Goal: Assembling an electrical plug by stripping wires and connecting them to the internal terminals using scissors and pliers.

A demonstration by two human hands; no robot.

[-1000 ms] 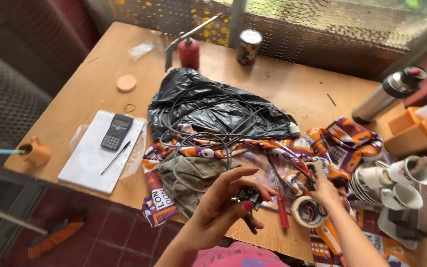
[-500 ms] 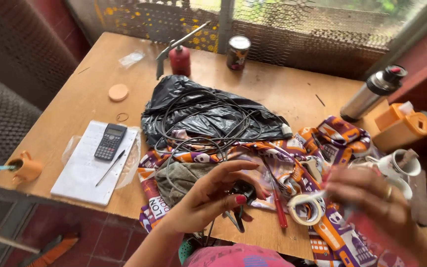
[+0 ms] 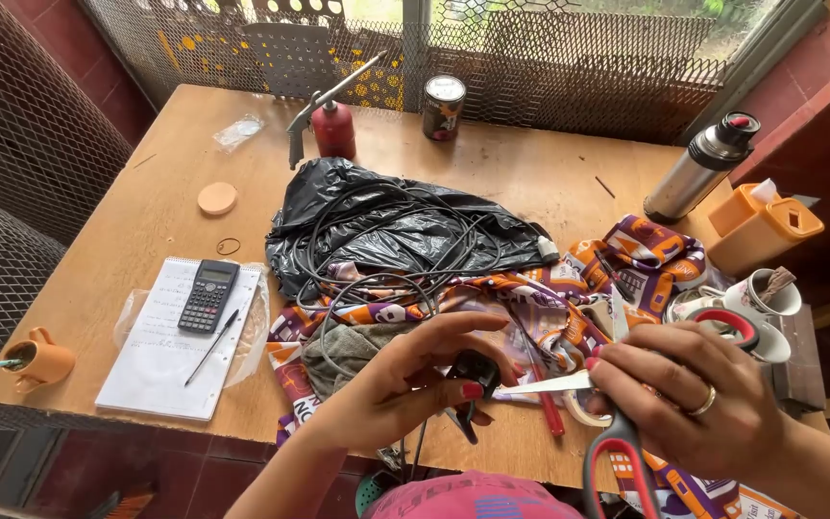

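As I bent over the table (image 3: 530, 173):
Left hand (image 3: 405, 384): pinched shut on a black plug (image 3: 474, 368).
Right hand (image 3: 694, 404): closed round red-handled scissors (image 3: 617, 452), blades at the plug.

Soft window daylight, sharp centre, wide-angle edge distortion

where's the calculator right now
In the head view, the black calculator lies on the white notepad at the table's left side, beside a pen, left of the black bag.

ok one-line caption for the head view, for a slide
Left hand pinches a black plug; right hand points scissors at it.
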